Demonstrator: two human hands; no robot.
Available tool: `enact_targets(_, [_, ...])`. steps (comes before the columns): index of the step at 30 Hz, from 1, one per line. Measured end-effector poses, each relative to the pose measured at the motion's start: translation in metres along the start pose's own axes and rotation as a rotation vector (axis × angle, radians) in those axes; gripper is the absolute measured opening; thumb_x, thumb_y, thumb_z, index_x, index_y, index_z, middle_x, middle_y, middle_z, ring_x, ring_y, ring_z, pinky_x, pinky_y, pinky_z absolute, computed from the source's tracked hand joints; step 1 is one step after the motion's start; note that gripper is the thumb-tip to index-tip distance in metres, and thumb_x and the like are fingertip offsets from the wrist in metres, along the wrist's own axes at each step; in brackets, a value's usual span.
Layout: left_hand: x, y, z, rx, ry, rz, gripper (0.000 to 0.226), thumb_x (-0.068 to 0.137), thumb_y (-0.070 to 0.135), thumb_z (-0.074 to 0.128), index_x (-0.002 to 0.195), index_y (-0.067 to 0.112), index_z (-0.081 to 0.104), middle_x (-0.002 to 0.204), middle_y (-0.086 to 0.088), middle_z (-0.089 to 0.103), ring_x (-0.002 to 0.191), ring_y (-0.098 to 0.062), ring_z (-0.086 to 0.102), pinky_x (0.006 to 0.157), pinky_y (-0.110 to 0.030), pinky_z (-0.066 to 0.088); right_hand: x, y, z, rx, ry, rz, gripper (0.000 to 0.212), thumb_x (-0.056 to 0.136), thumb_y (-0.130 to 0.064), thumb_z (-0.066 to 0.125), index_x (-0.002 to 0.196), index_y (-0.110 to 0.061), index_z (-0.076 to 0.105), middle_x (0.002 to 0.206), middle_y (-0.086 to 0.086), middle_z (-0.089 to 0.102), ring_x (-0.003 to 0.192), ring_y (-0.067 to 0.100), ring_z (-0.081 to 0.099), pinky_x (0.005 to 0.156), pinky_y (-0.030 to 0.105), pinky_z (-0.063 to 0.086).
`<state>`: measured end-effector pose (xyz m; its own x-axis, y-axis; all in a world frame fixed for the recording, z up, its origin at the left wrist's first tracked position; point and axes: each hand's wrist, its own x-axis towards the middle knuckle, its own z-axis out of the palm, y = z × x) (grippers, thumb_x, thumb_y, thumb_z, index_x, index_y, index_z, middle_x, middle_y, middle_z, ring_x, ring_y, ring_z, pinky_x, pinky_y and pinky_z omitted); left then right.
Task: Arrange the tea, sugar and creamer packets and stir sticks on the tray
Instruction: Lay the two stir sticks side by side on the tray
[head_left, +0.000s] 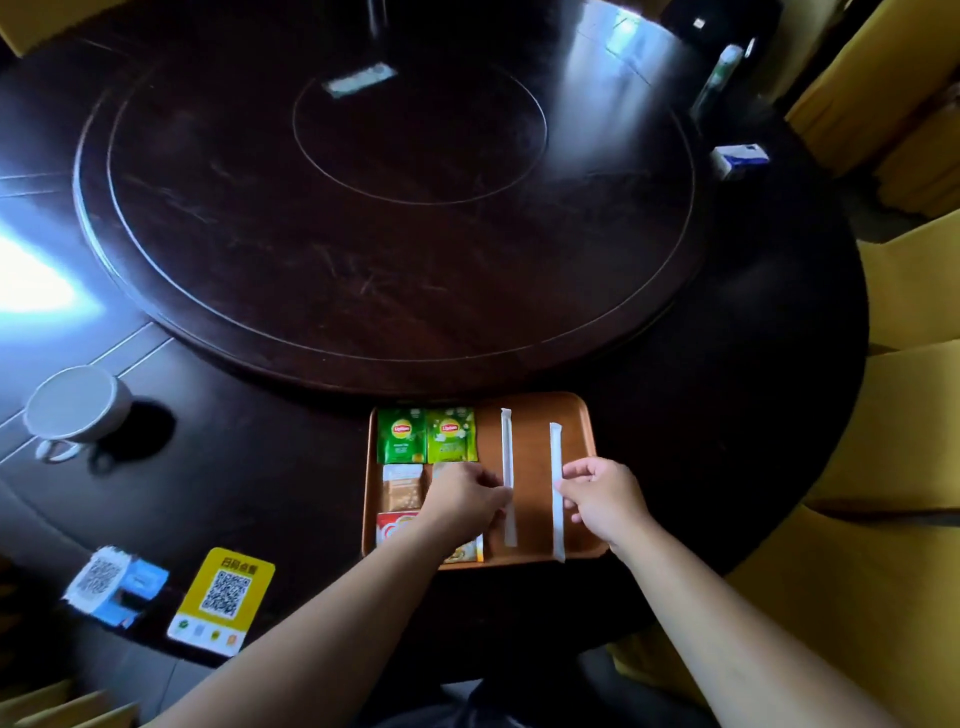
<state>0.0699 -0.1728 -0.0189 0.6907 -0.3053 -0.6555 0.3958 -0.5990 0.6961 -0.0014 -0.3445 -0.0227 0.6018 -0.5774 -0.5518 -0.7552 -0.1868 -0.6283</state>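
Observation:
An orange-brown tray (530, 410) lies at the table's near edge. Two green tea packets (426, 435) sit side by side in its far left corner. Below them lie a beige packet (401, 487) and a red packet (393, 526), and a yellowish packet (464, 552) shows under my left forearm. Two white wrapped stir sticks run lengthwise on the tray's right half. My left hand (462, 498) pinches the left stir stick (507, 457) at its middle. My right hand (605, 496) pinches the right stir stick (556, 452) at its middle.
A dark round table carries a large raised turntable (384, 208). A white cup (72, 408) stands at the left. A yellow QR code card (223, 597) and a white-blue QR stand (111, 582) sit near left. A small box (737, 156) and yellow chairs (909, 415) are at the right.

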Motion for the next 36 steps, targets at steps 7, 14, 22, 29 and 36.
enact_targets(7, [0.020, 0.014, 0.028, 0.107, 0.011, -0.055, 0.007, 0.083, 0.019, 0.073, 0.078, 0.014, 0.072, 0.070, -0.008, 0.076, 0.067, -0.020, 0.075, 0.070, -0.040, 0.063, 0.028, 0.003, 0.001, -0.095, 0.035, 0.002, 0.014, 0.083, -0.016, 0.079, 0.080, -0.025, 0.070, 0.074, -0.001, 0.075, 0.063, 0.011, 0.073, 0.070, 0.039, 0.066])
enact_targets(14, [0.025, 0.016, 0.040, 0.165, 0.097, -0.049, 0.003, 0.079, 0.019, 0.073, 0.080, 0.016, 0.071, 0.079, -0.007, 0.076, 0.076, -0.023, 0.073, 0.071, -0.037, 0.062, 0.039, 0.000, 0.001, -0.201, 0.053, -0.030, 0.008, 0.084, -0.018, 0.079, 0.086, -0.021, 0.073, 0.082, 0.001, 0.075, 0.075, 0.018, 0.074, 0.072, 0.038, 0.065])
enact_targets(22, [0.017, 0.014, 0.039, 0.143, 0.181, -0.036, 0.011, 0.077, 0.023, 0.072, 0.072, 0.024, 0.062, 0.074, -0.002, 0.073, 0.070, -0.018, 0.069, 0.062, -0.030, 0.058, 0.037, 0.009, -0.003, -0.202, 0.076, -0.062, 0.014, 0.084, -0.023, 0.079, 0.082, -0.028, 0.066, 0.079, -0.005, 0.074, 0.069, 0.012, 0.072, 0.068, 0.036, 0.065])
enact_targets(29, [-0.003, -0.008, -0.027, 0.177, 0.380, 0.060, 0.015, 0.078, 0.039, 0.073, 0.083, 0.026, 0.068, 0.072, 0.012, 0.069, 0.065, 0.000, 0.064, 0.058, -0.023, 0.050, 0.033, 0.011, -0.032, -0.185, 0.134, -0.093, 0.015, 0.084, -0.029, 0.079, 0.085, -0.030, 0.064, 0.081, -0.011, 0.070, 0.071, 0.004, 0.065, 0.053, 0.020, 0.045])
enact_targets(36, [-0.009, -0.059, -0.107, 0.197, 0.626, -0.025, 0.029, 0.075, 0.036, 0.076, 0.101, 0.023, 0.071, 0.081, 0.011, 0.066, 0.081, -0.015, 0.063, 0.071, -0.028, 0.044, 0.035, 0.021, -0.047, -0.233, 0.112, -0.031, 0.026, 0.081, -0.033, 0.080, 0.100, -0.028, 0.063, 0.091, -0.009, 0.068, 0.075, 0.008, 0.063, 0.062, 0.028, 0.048])
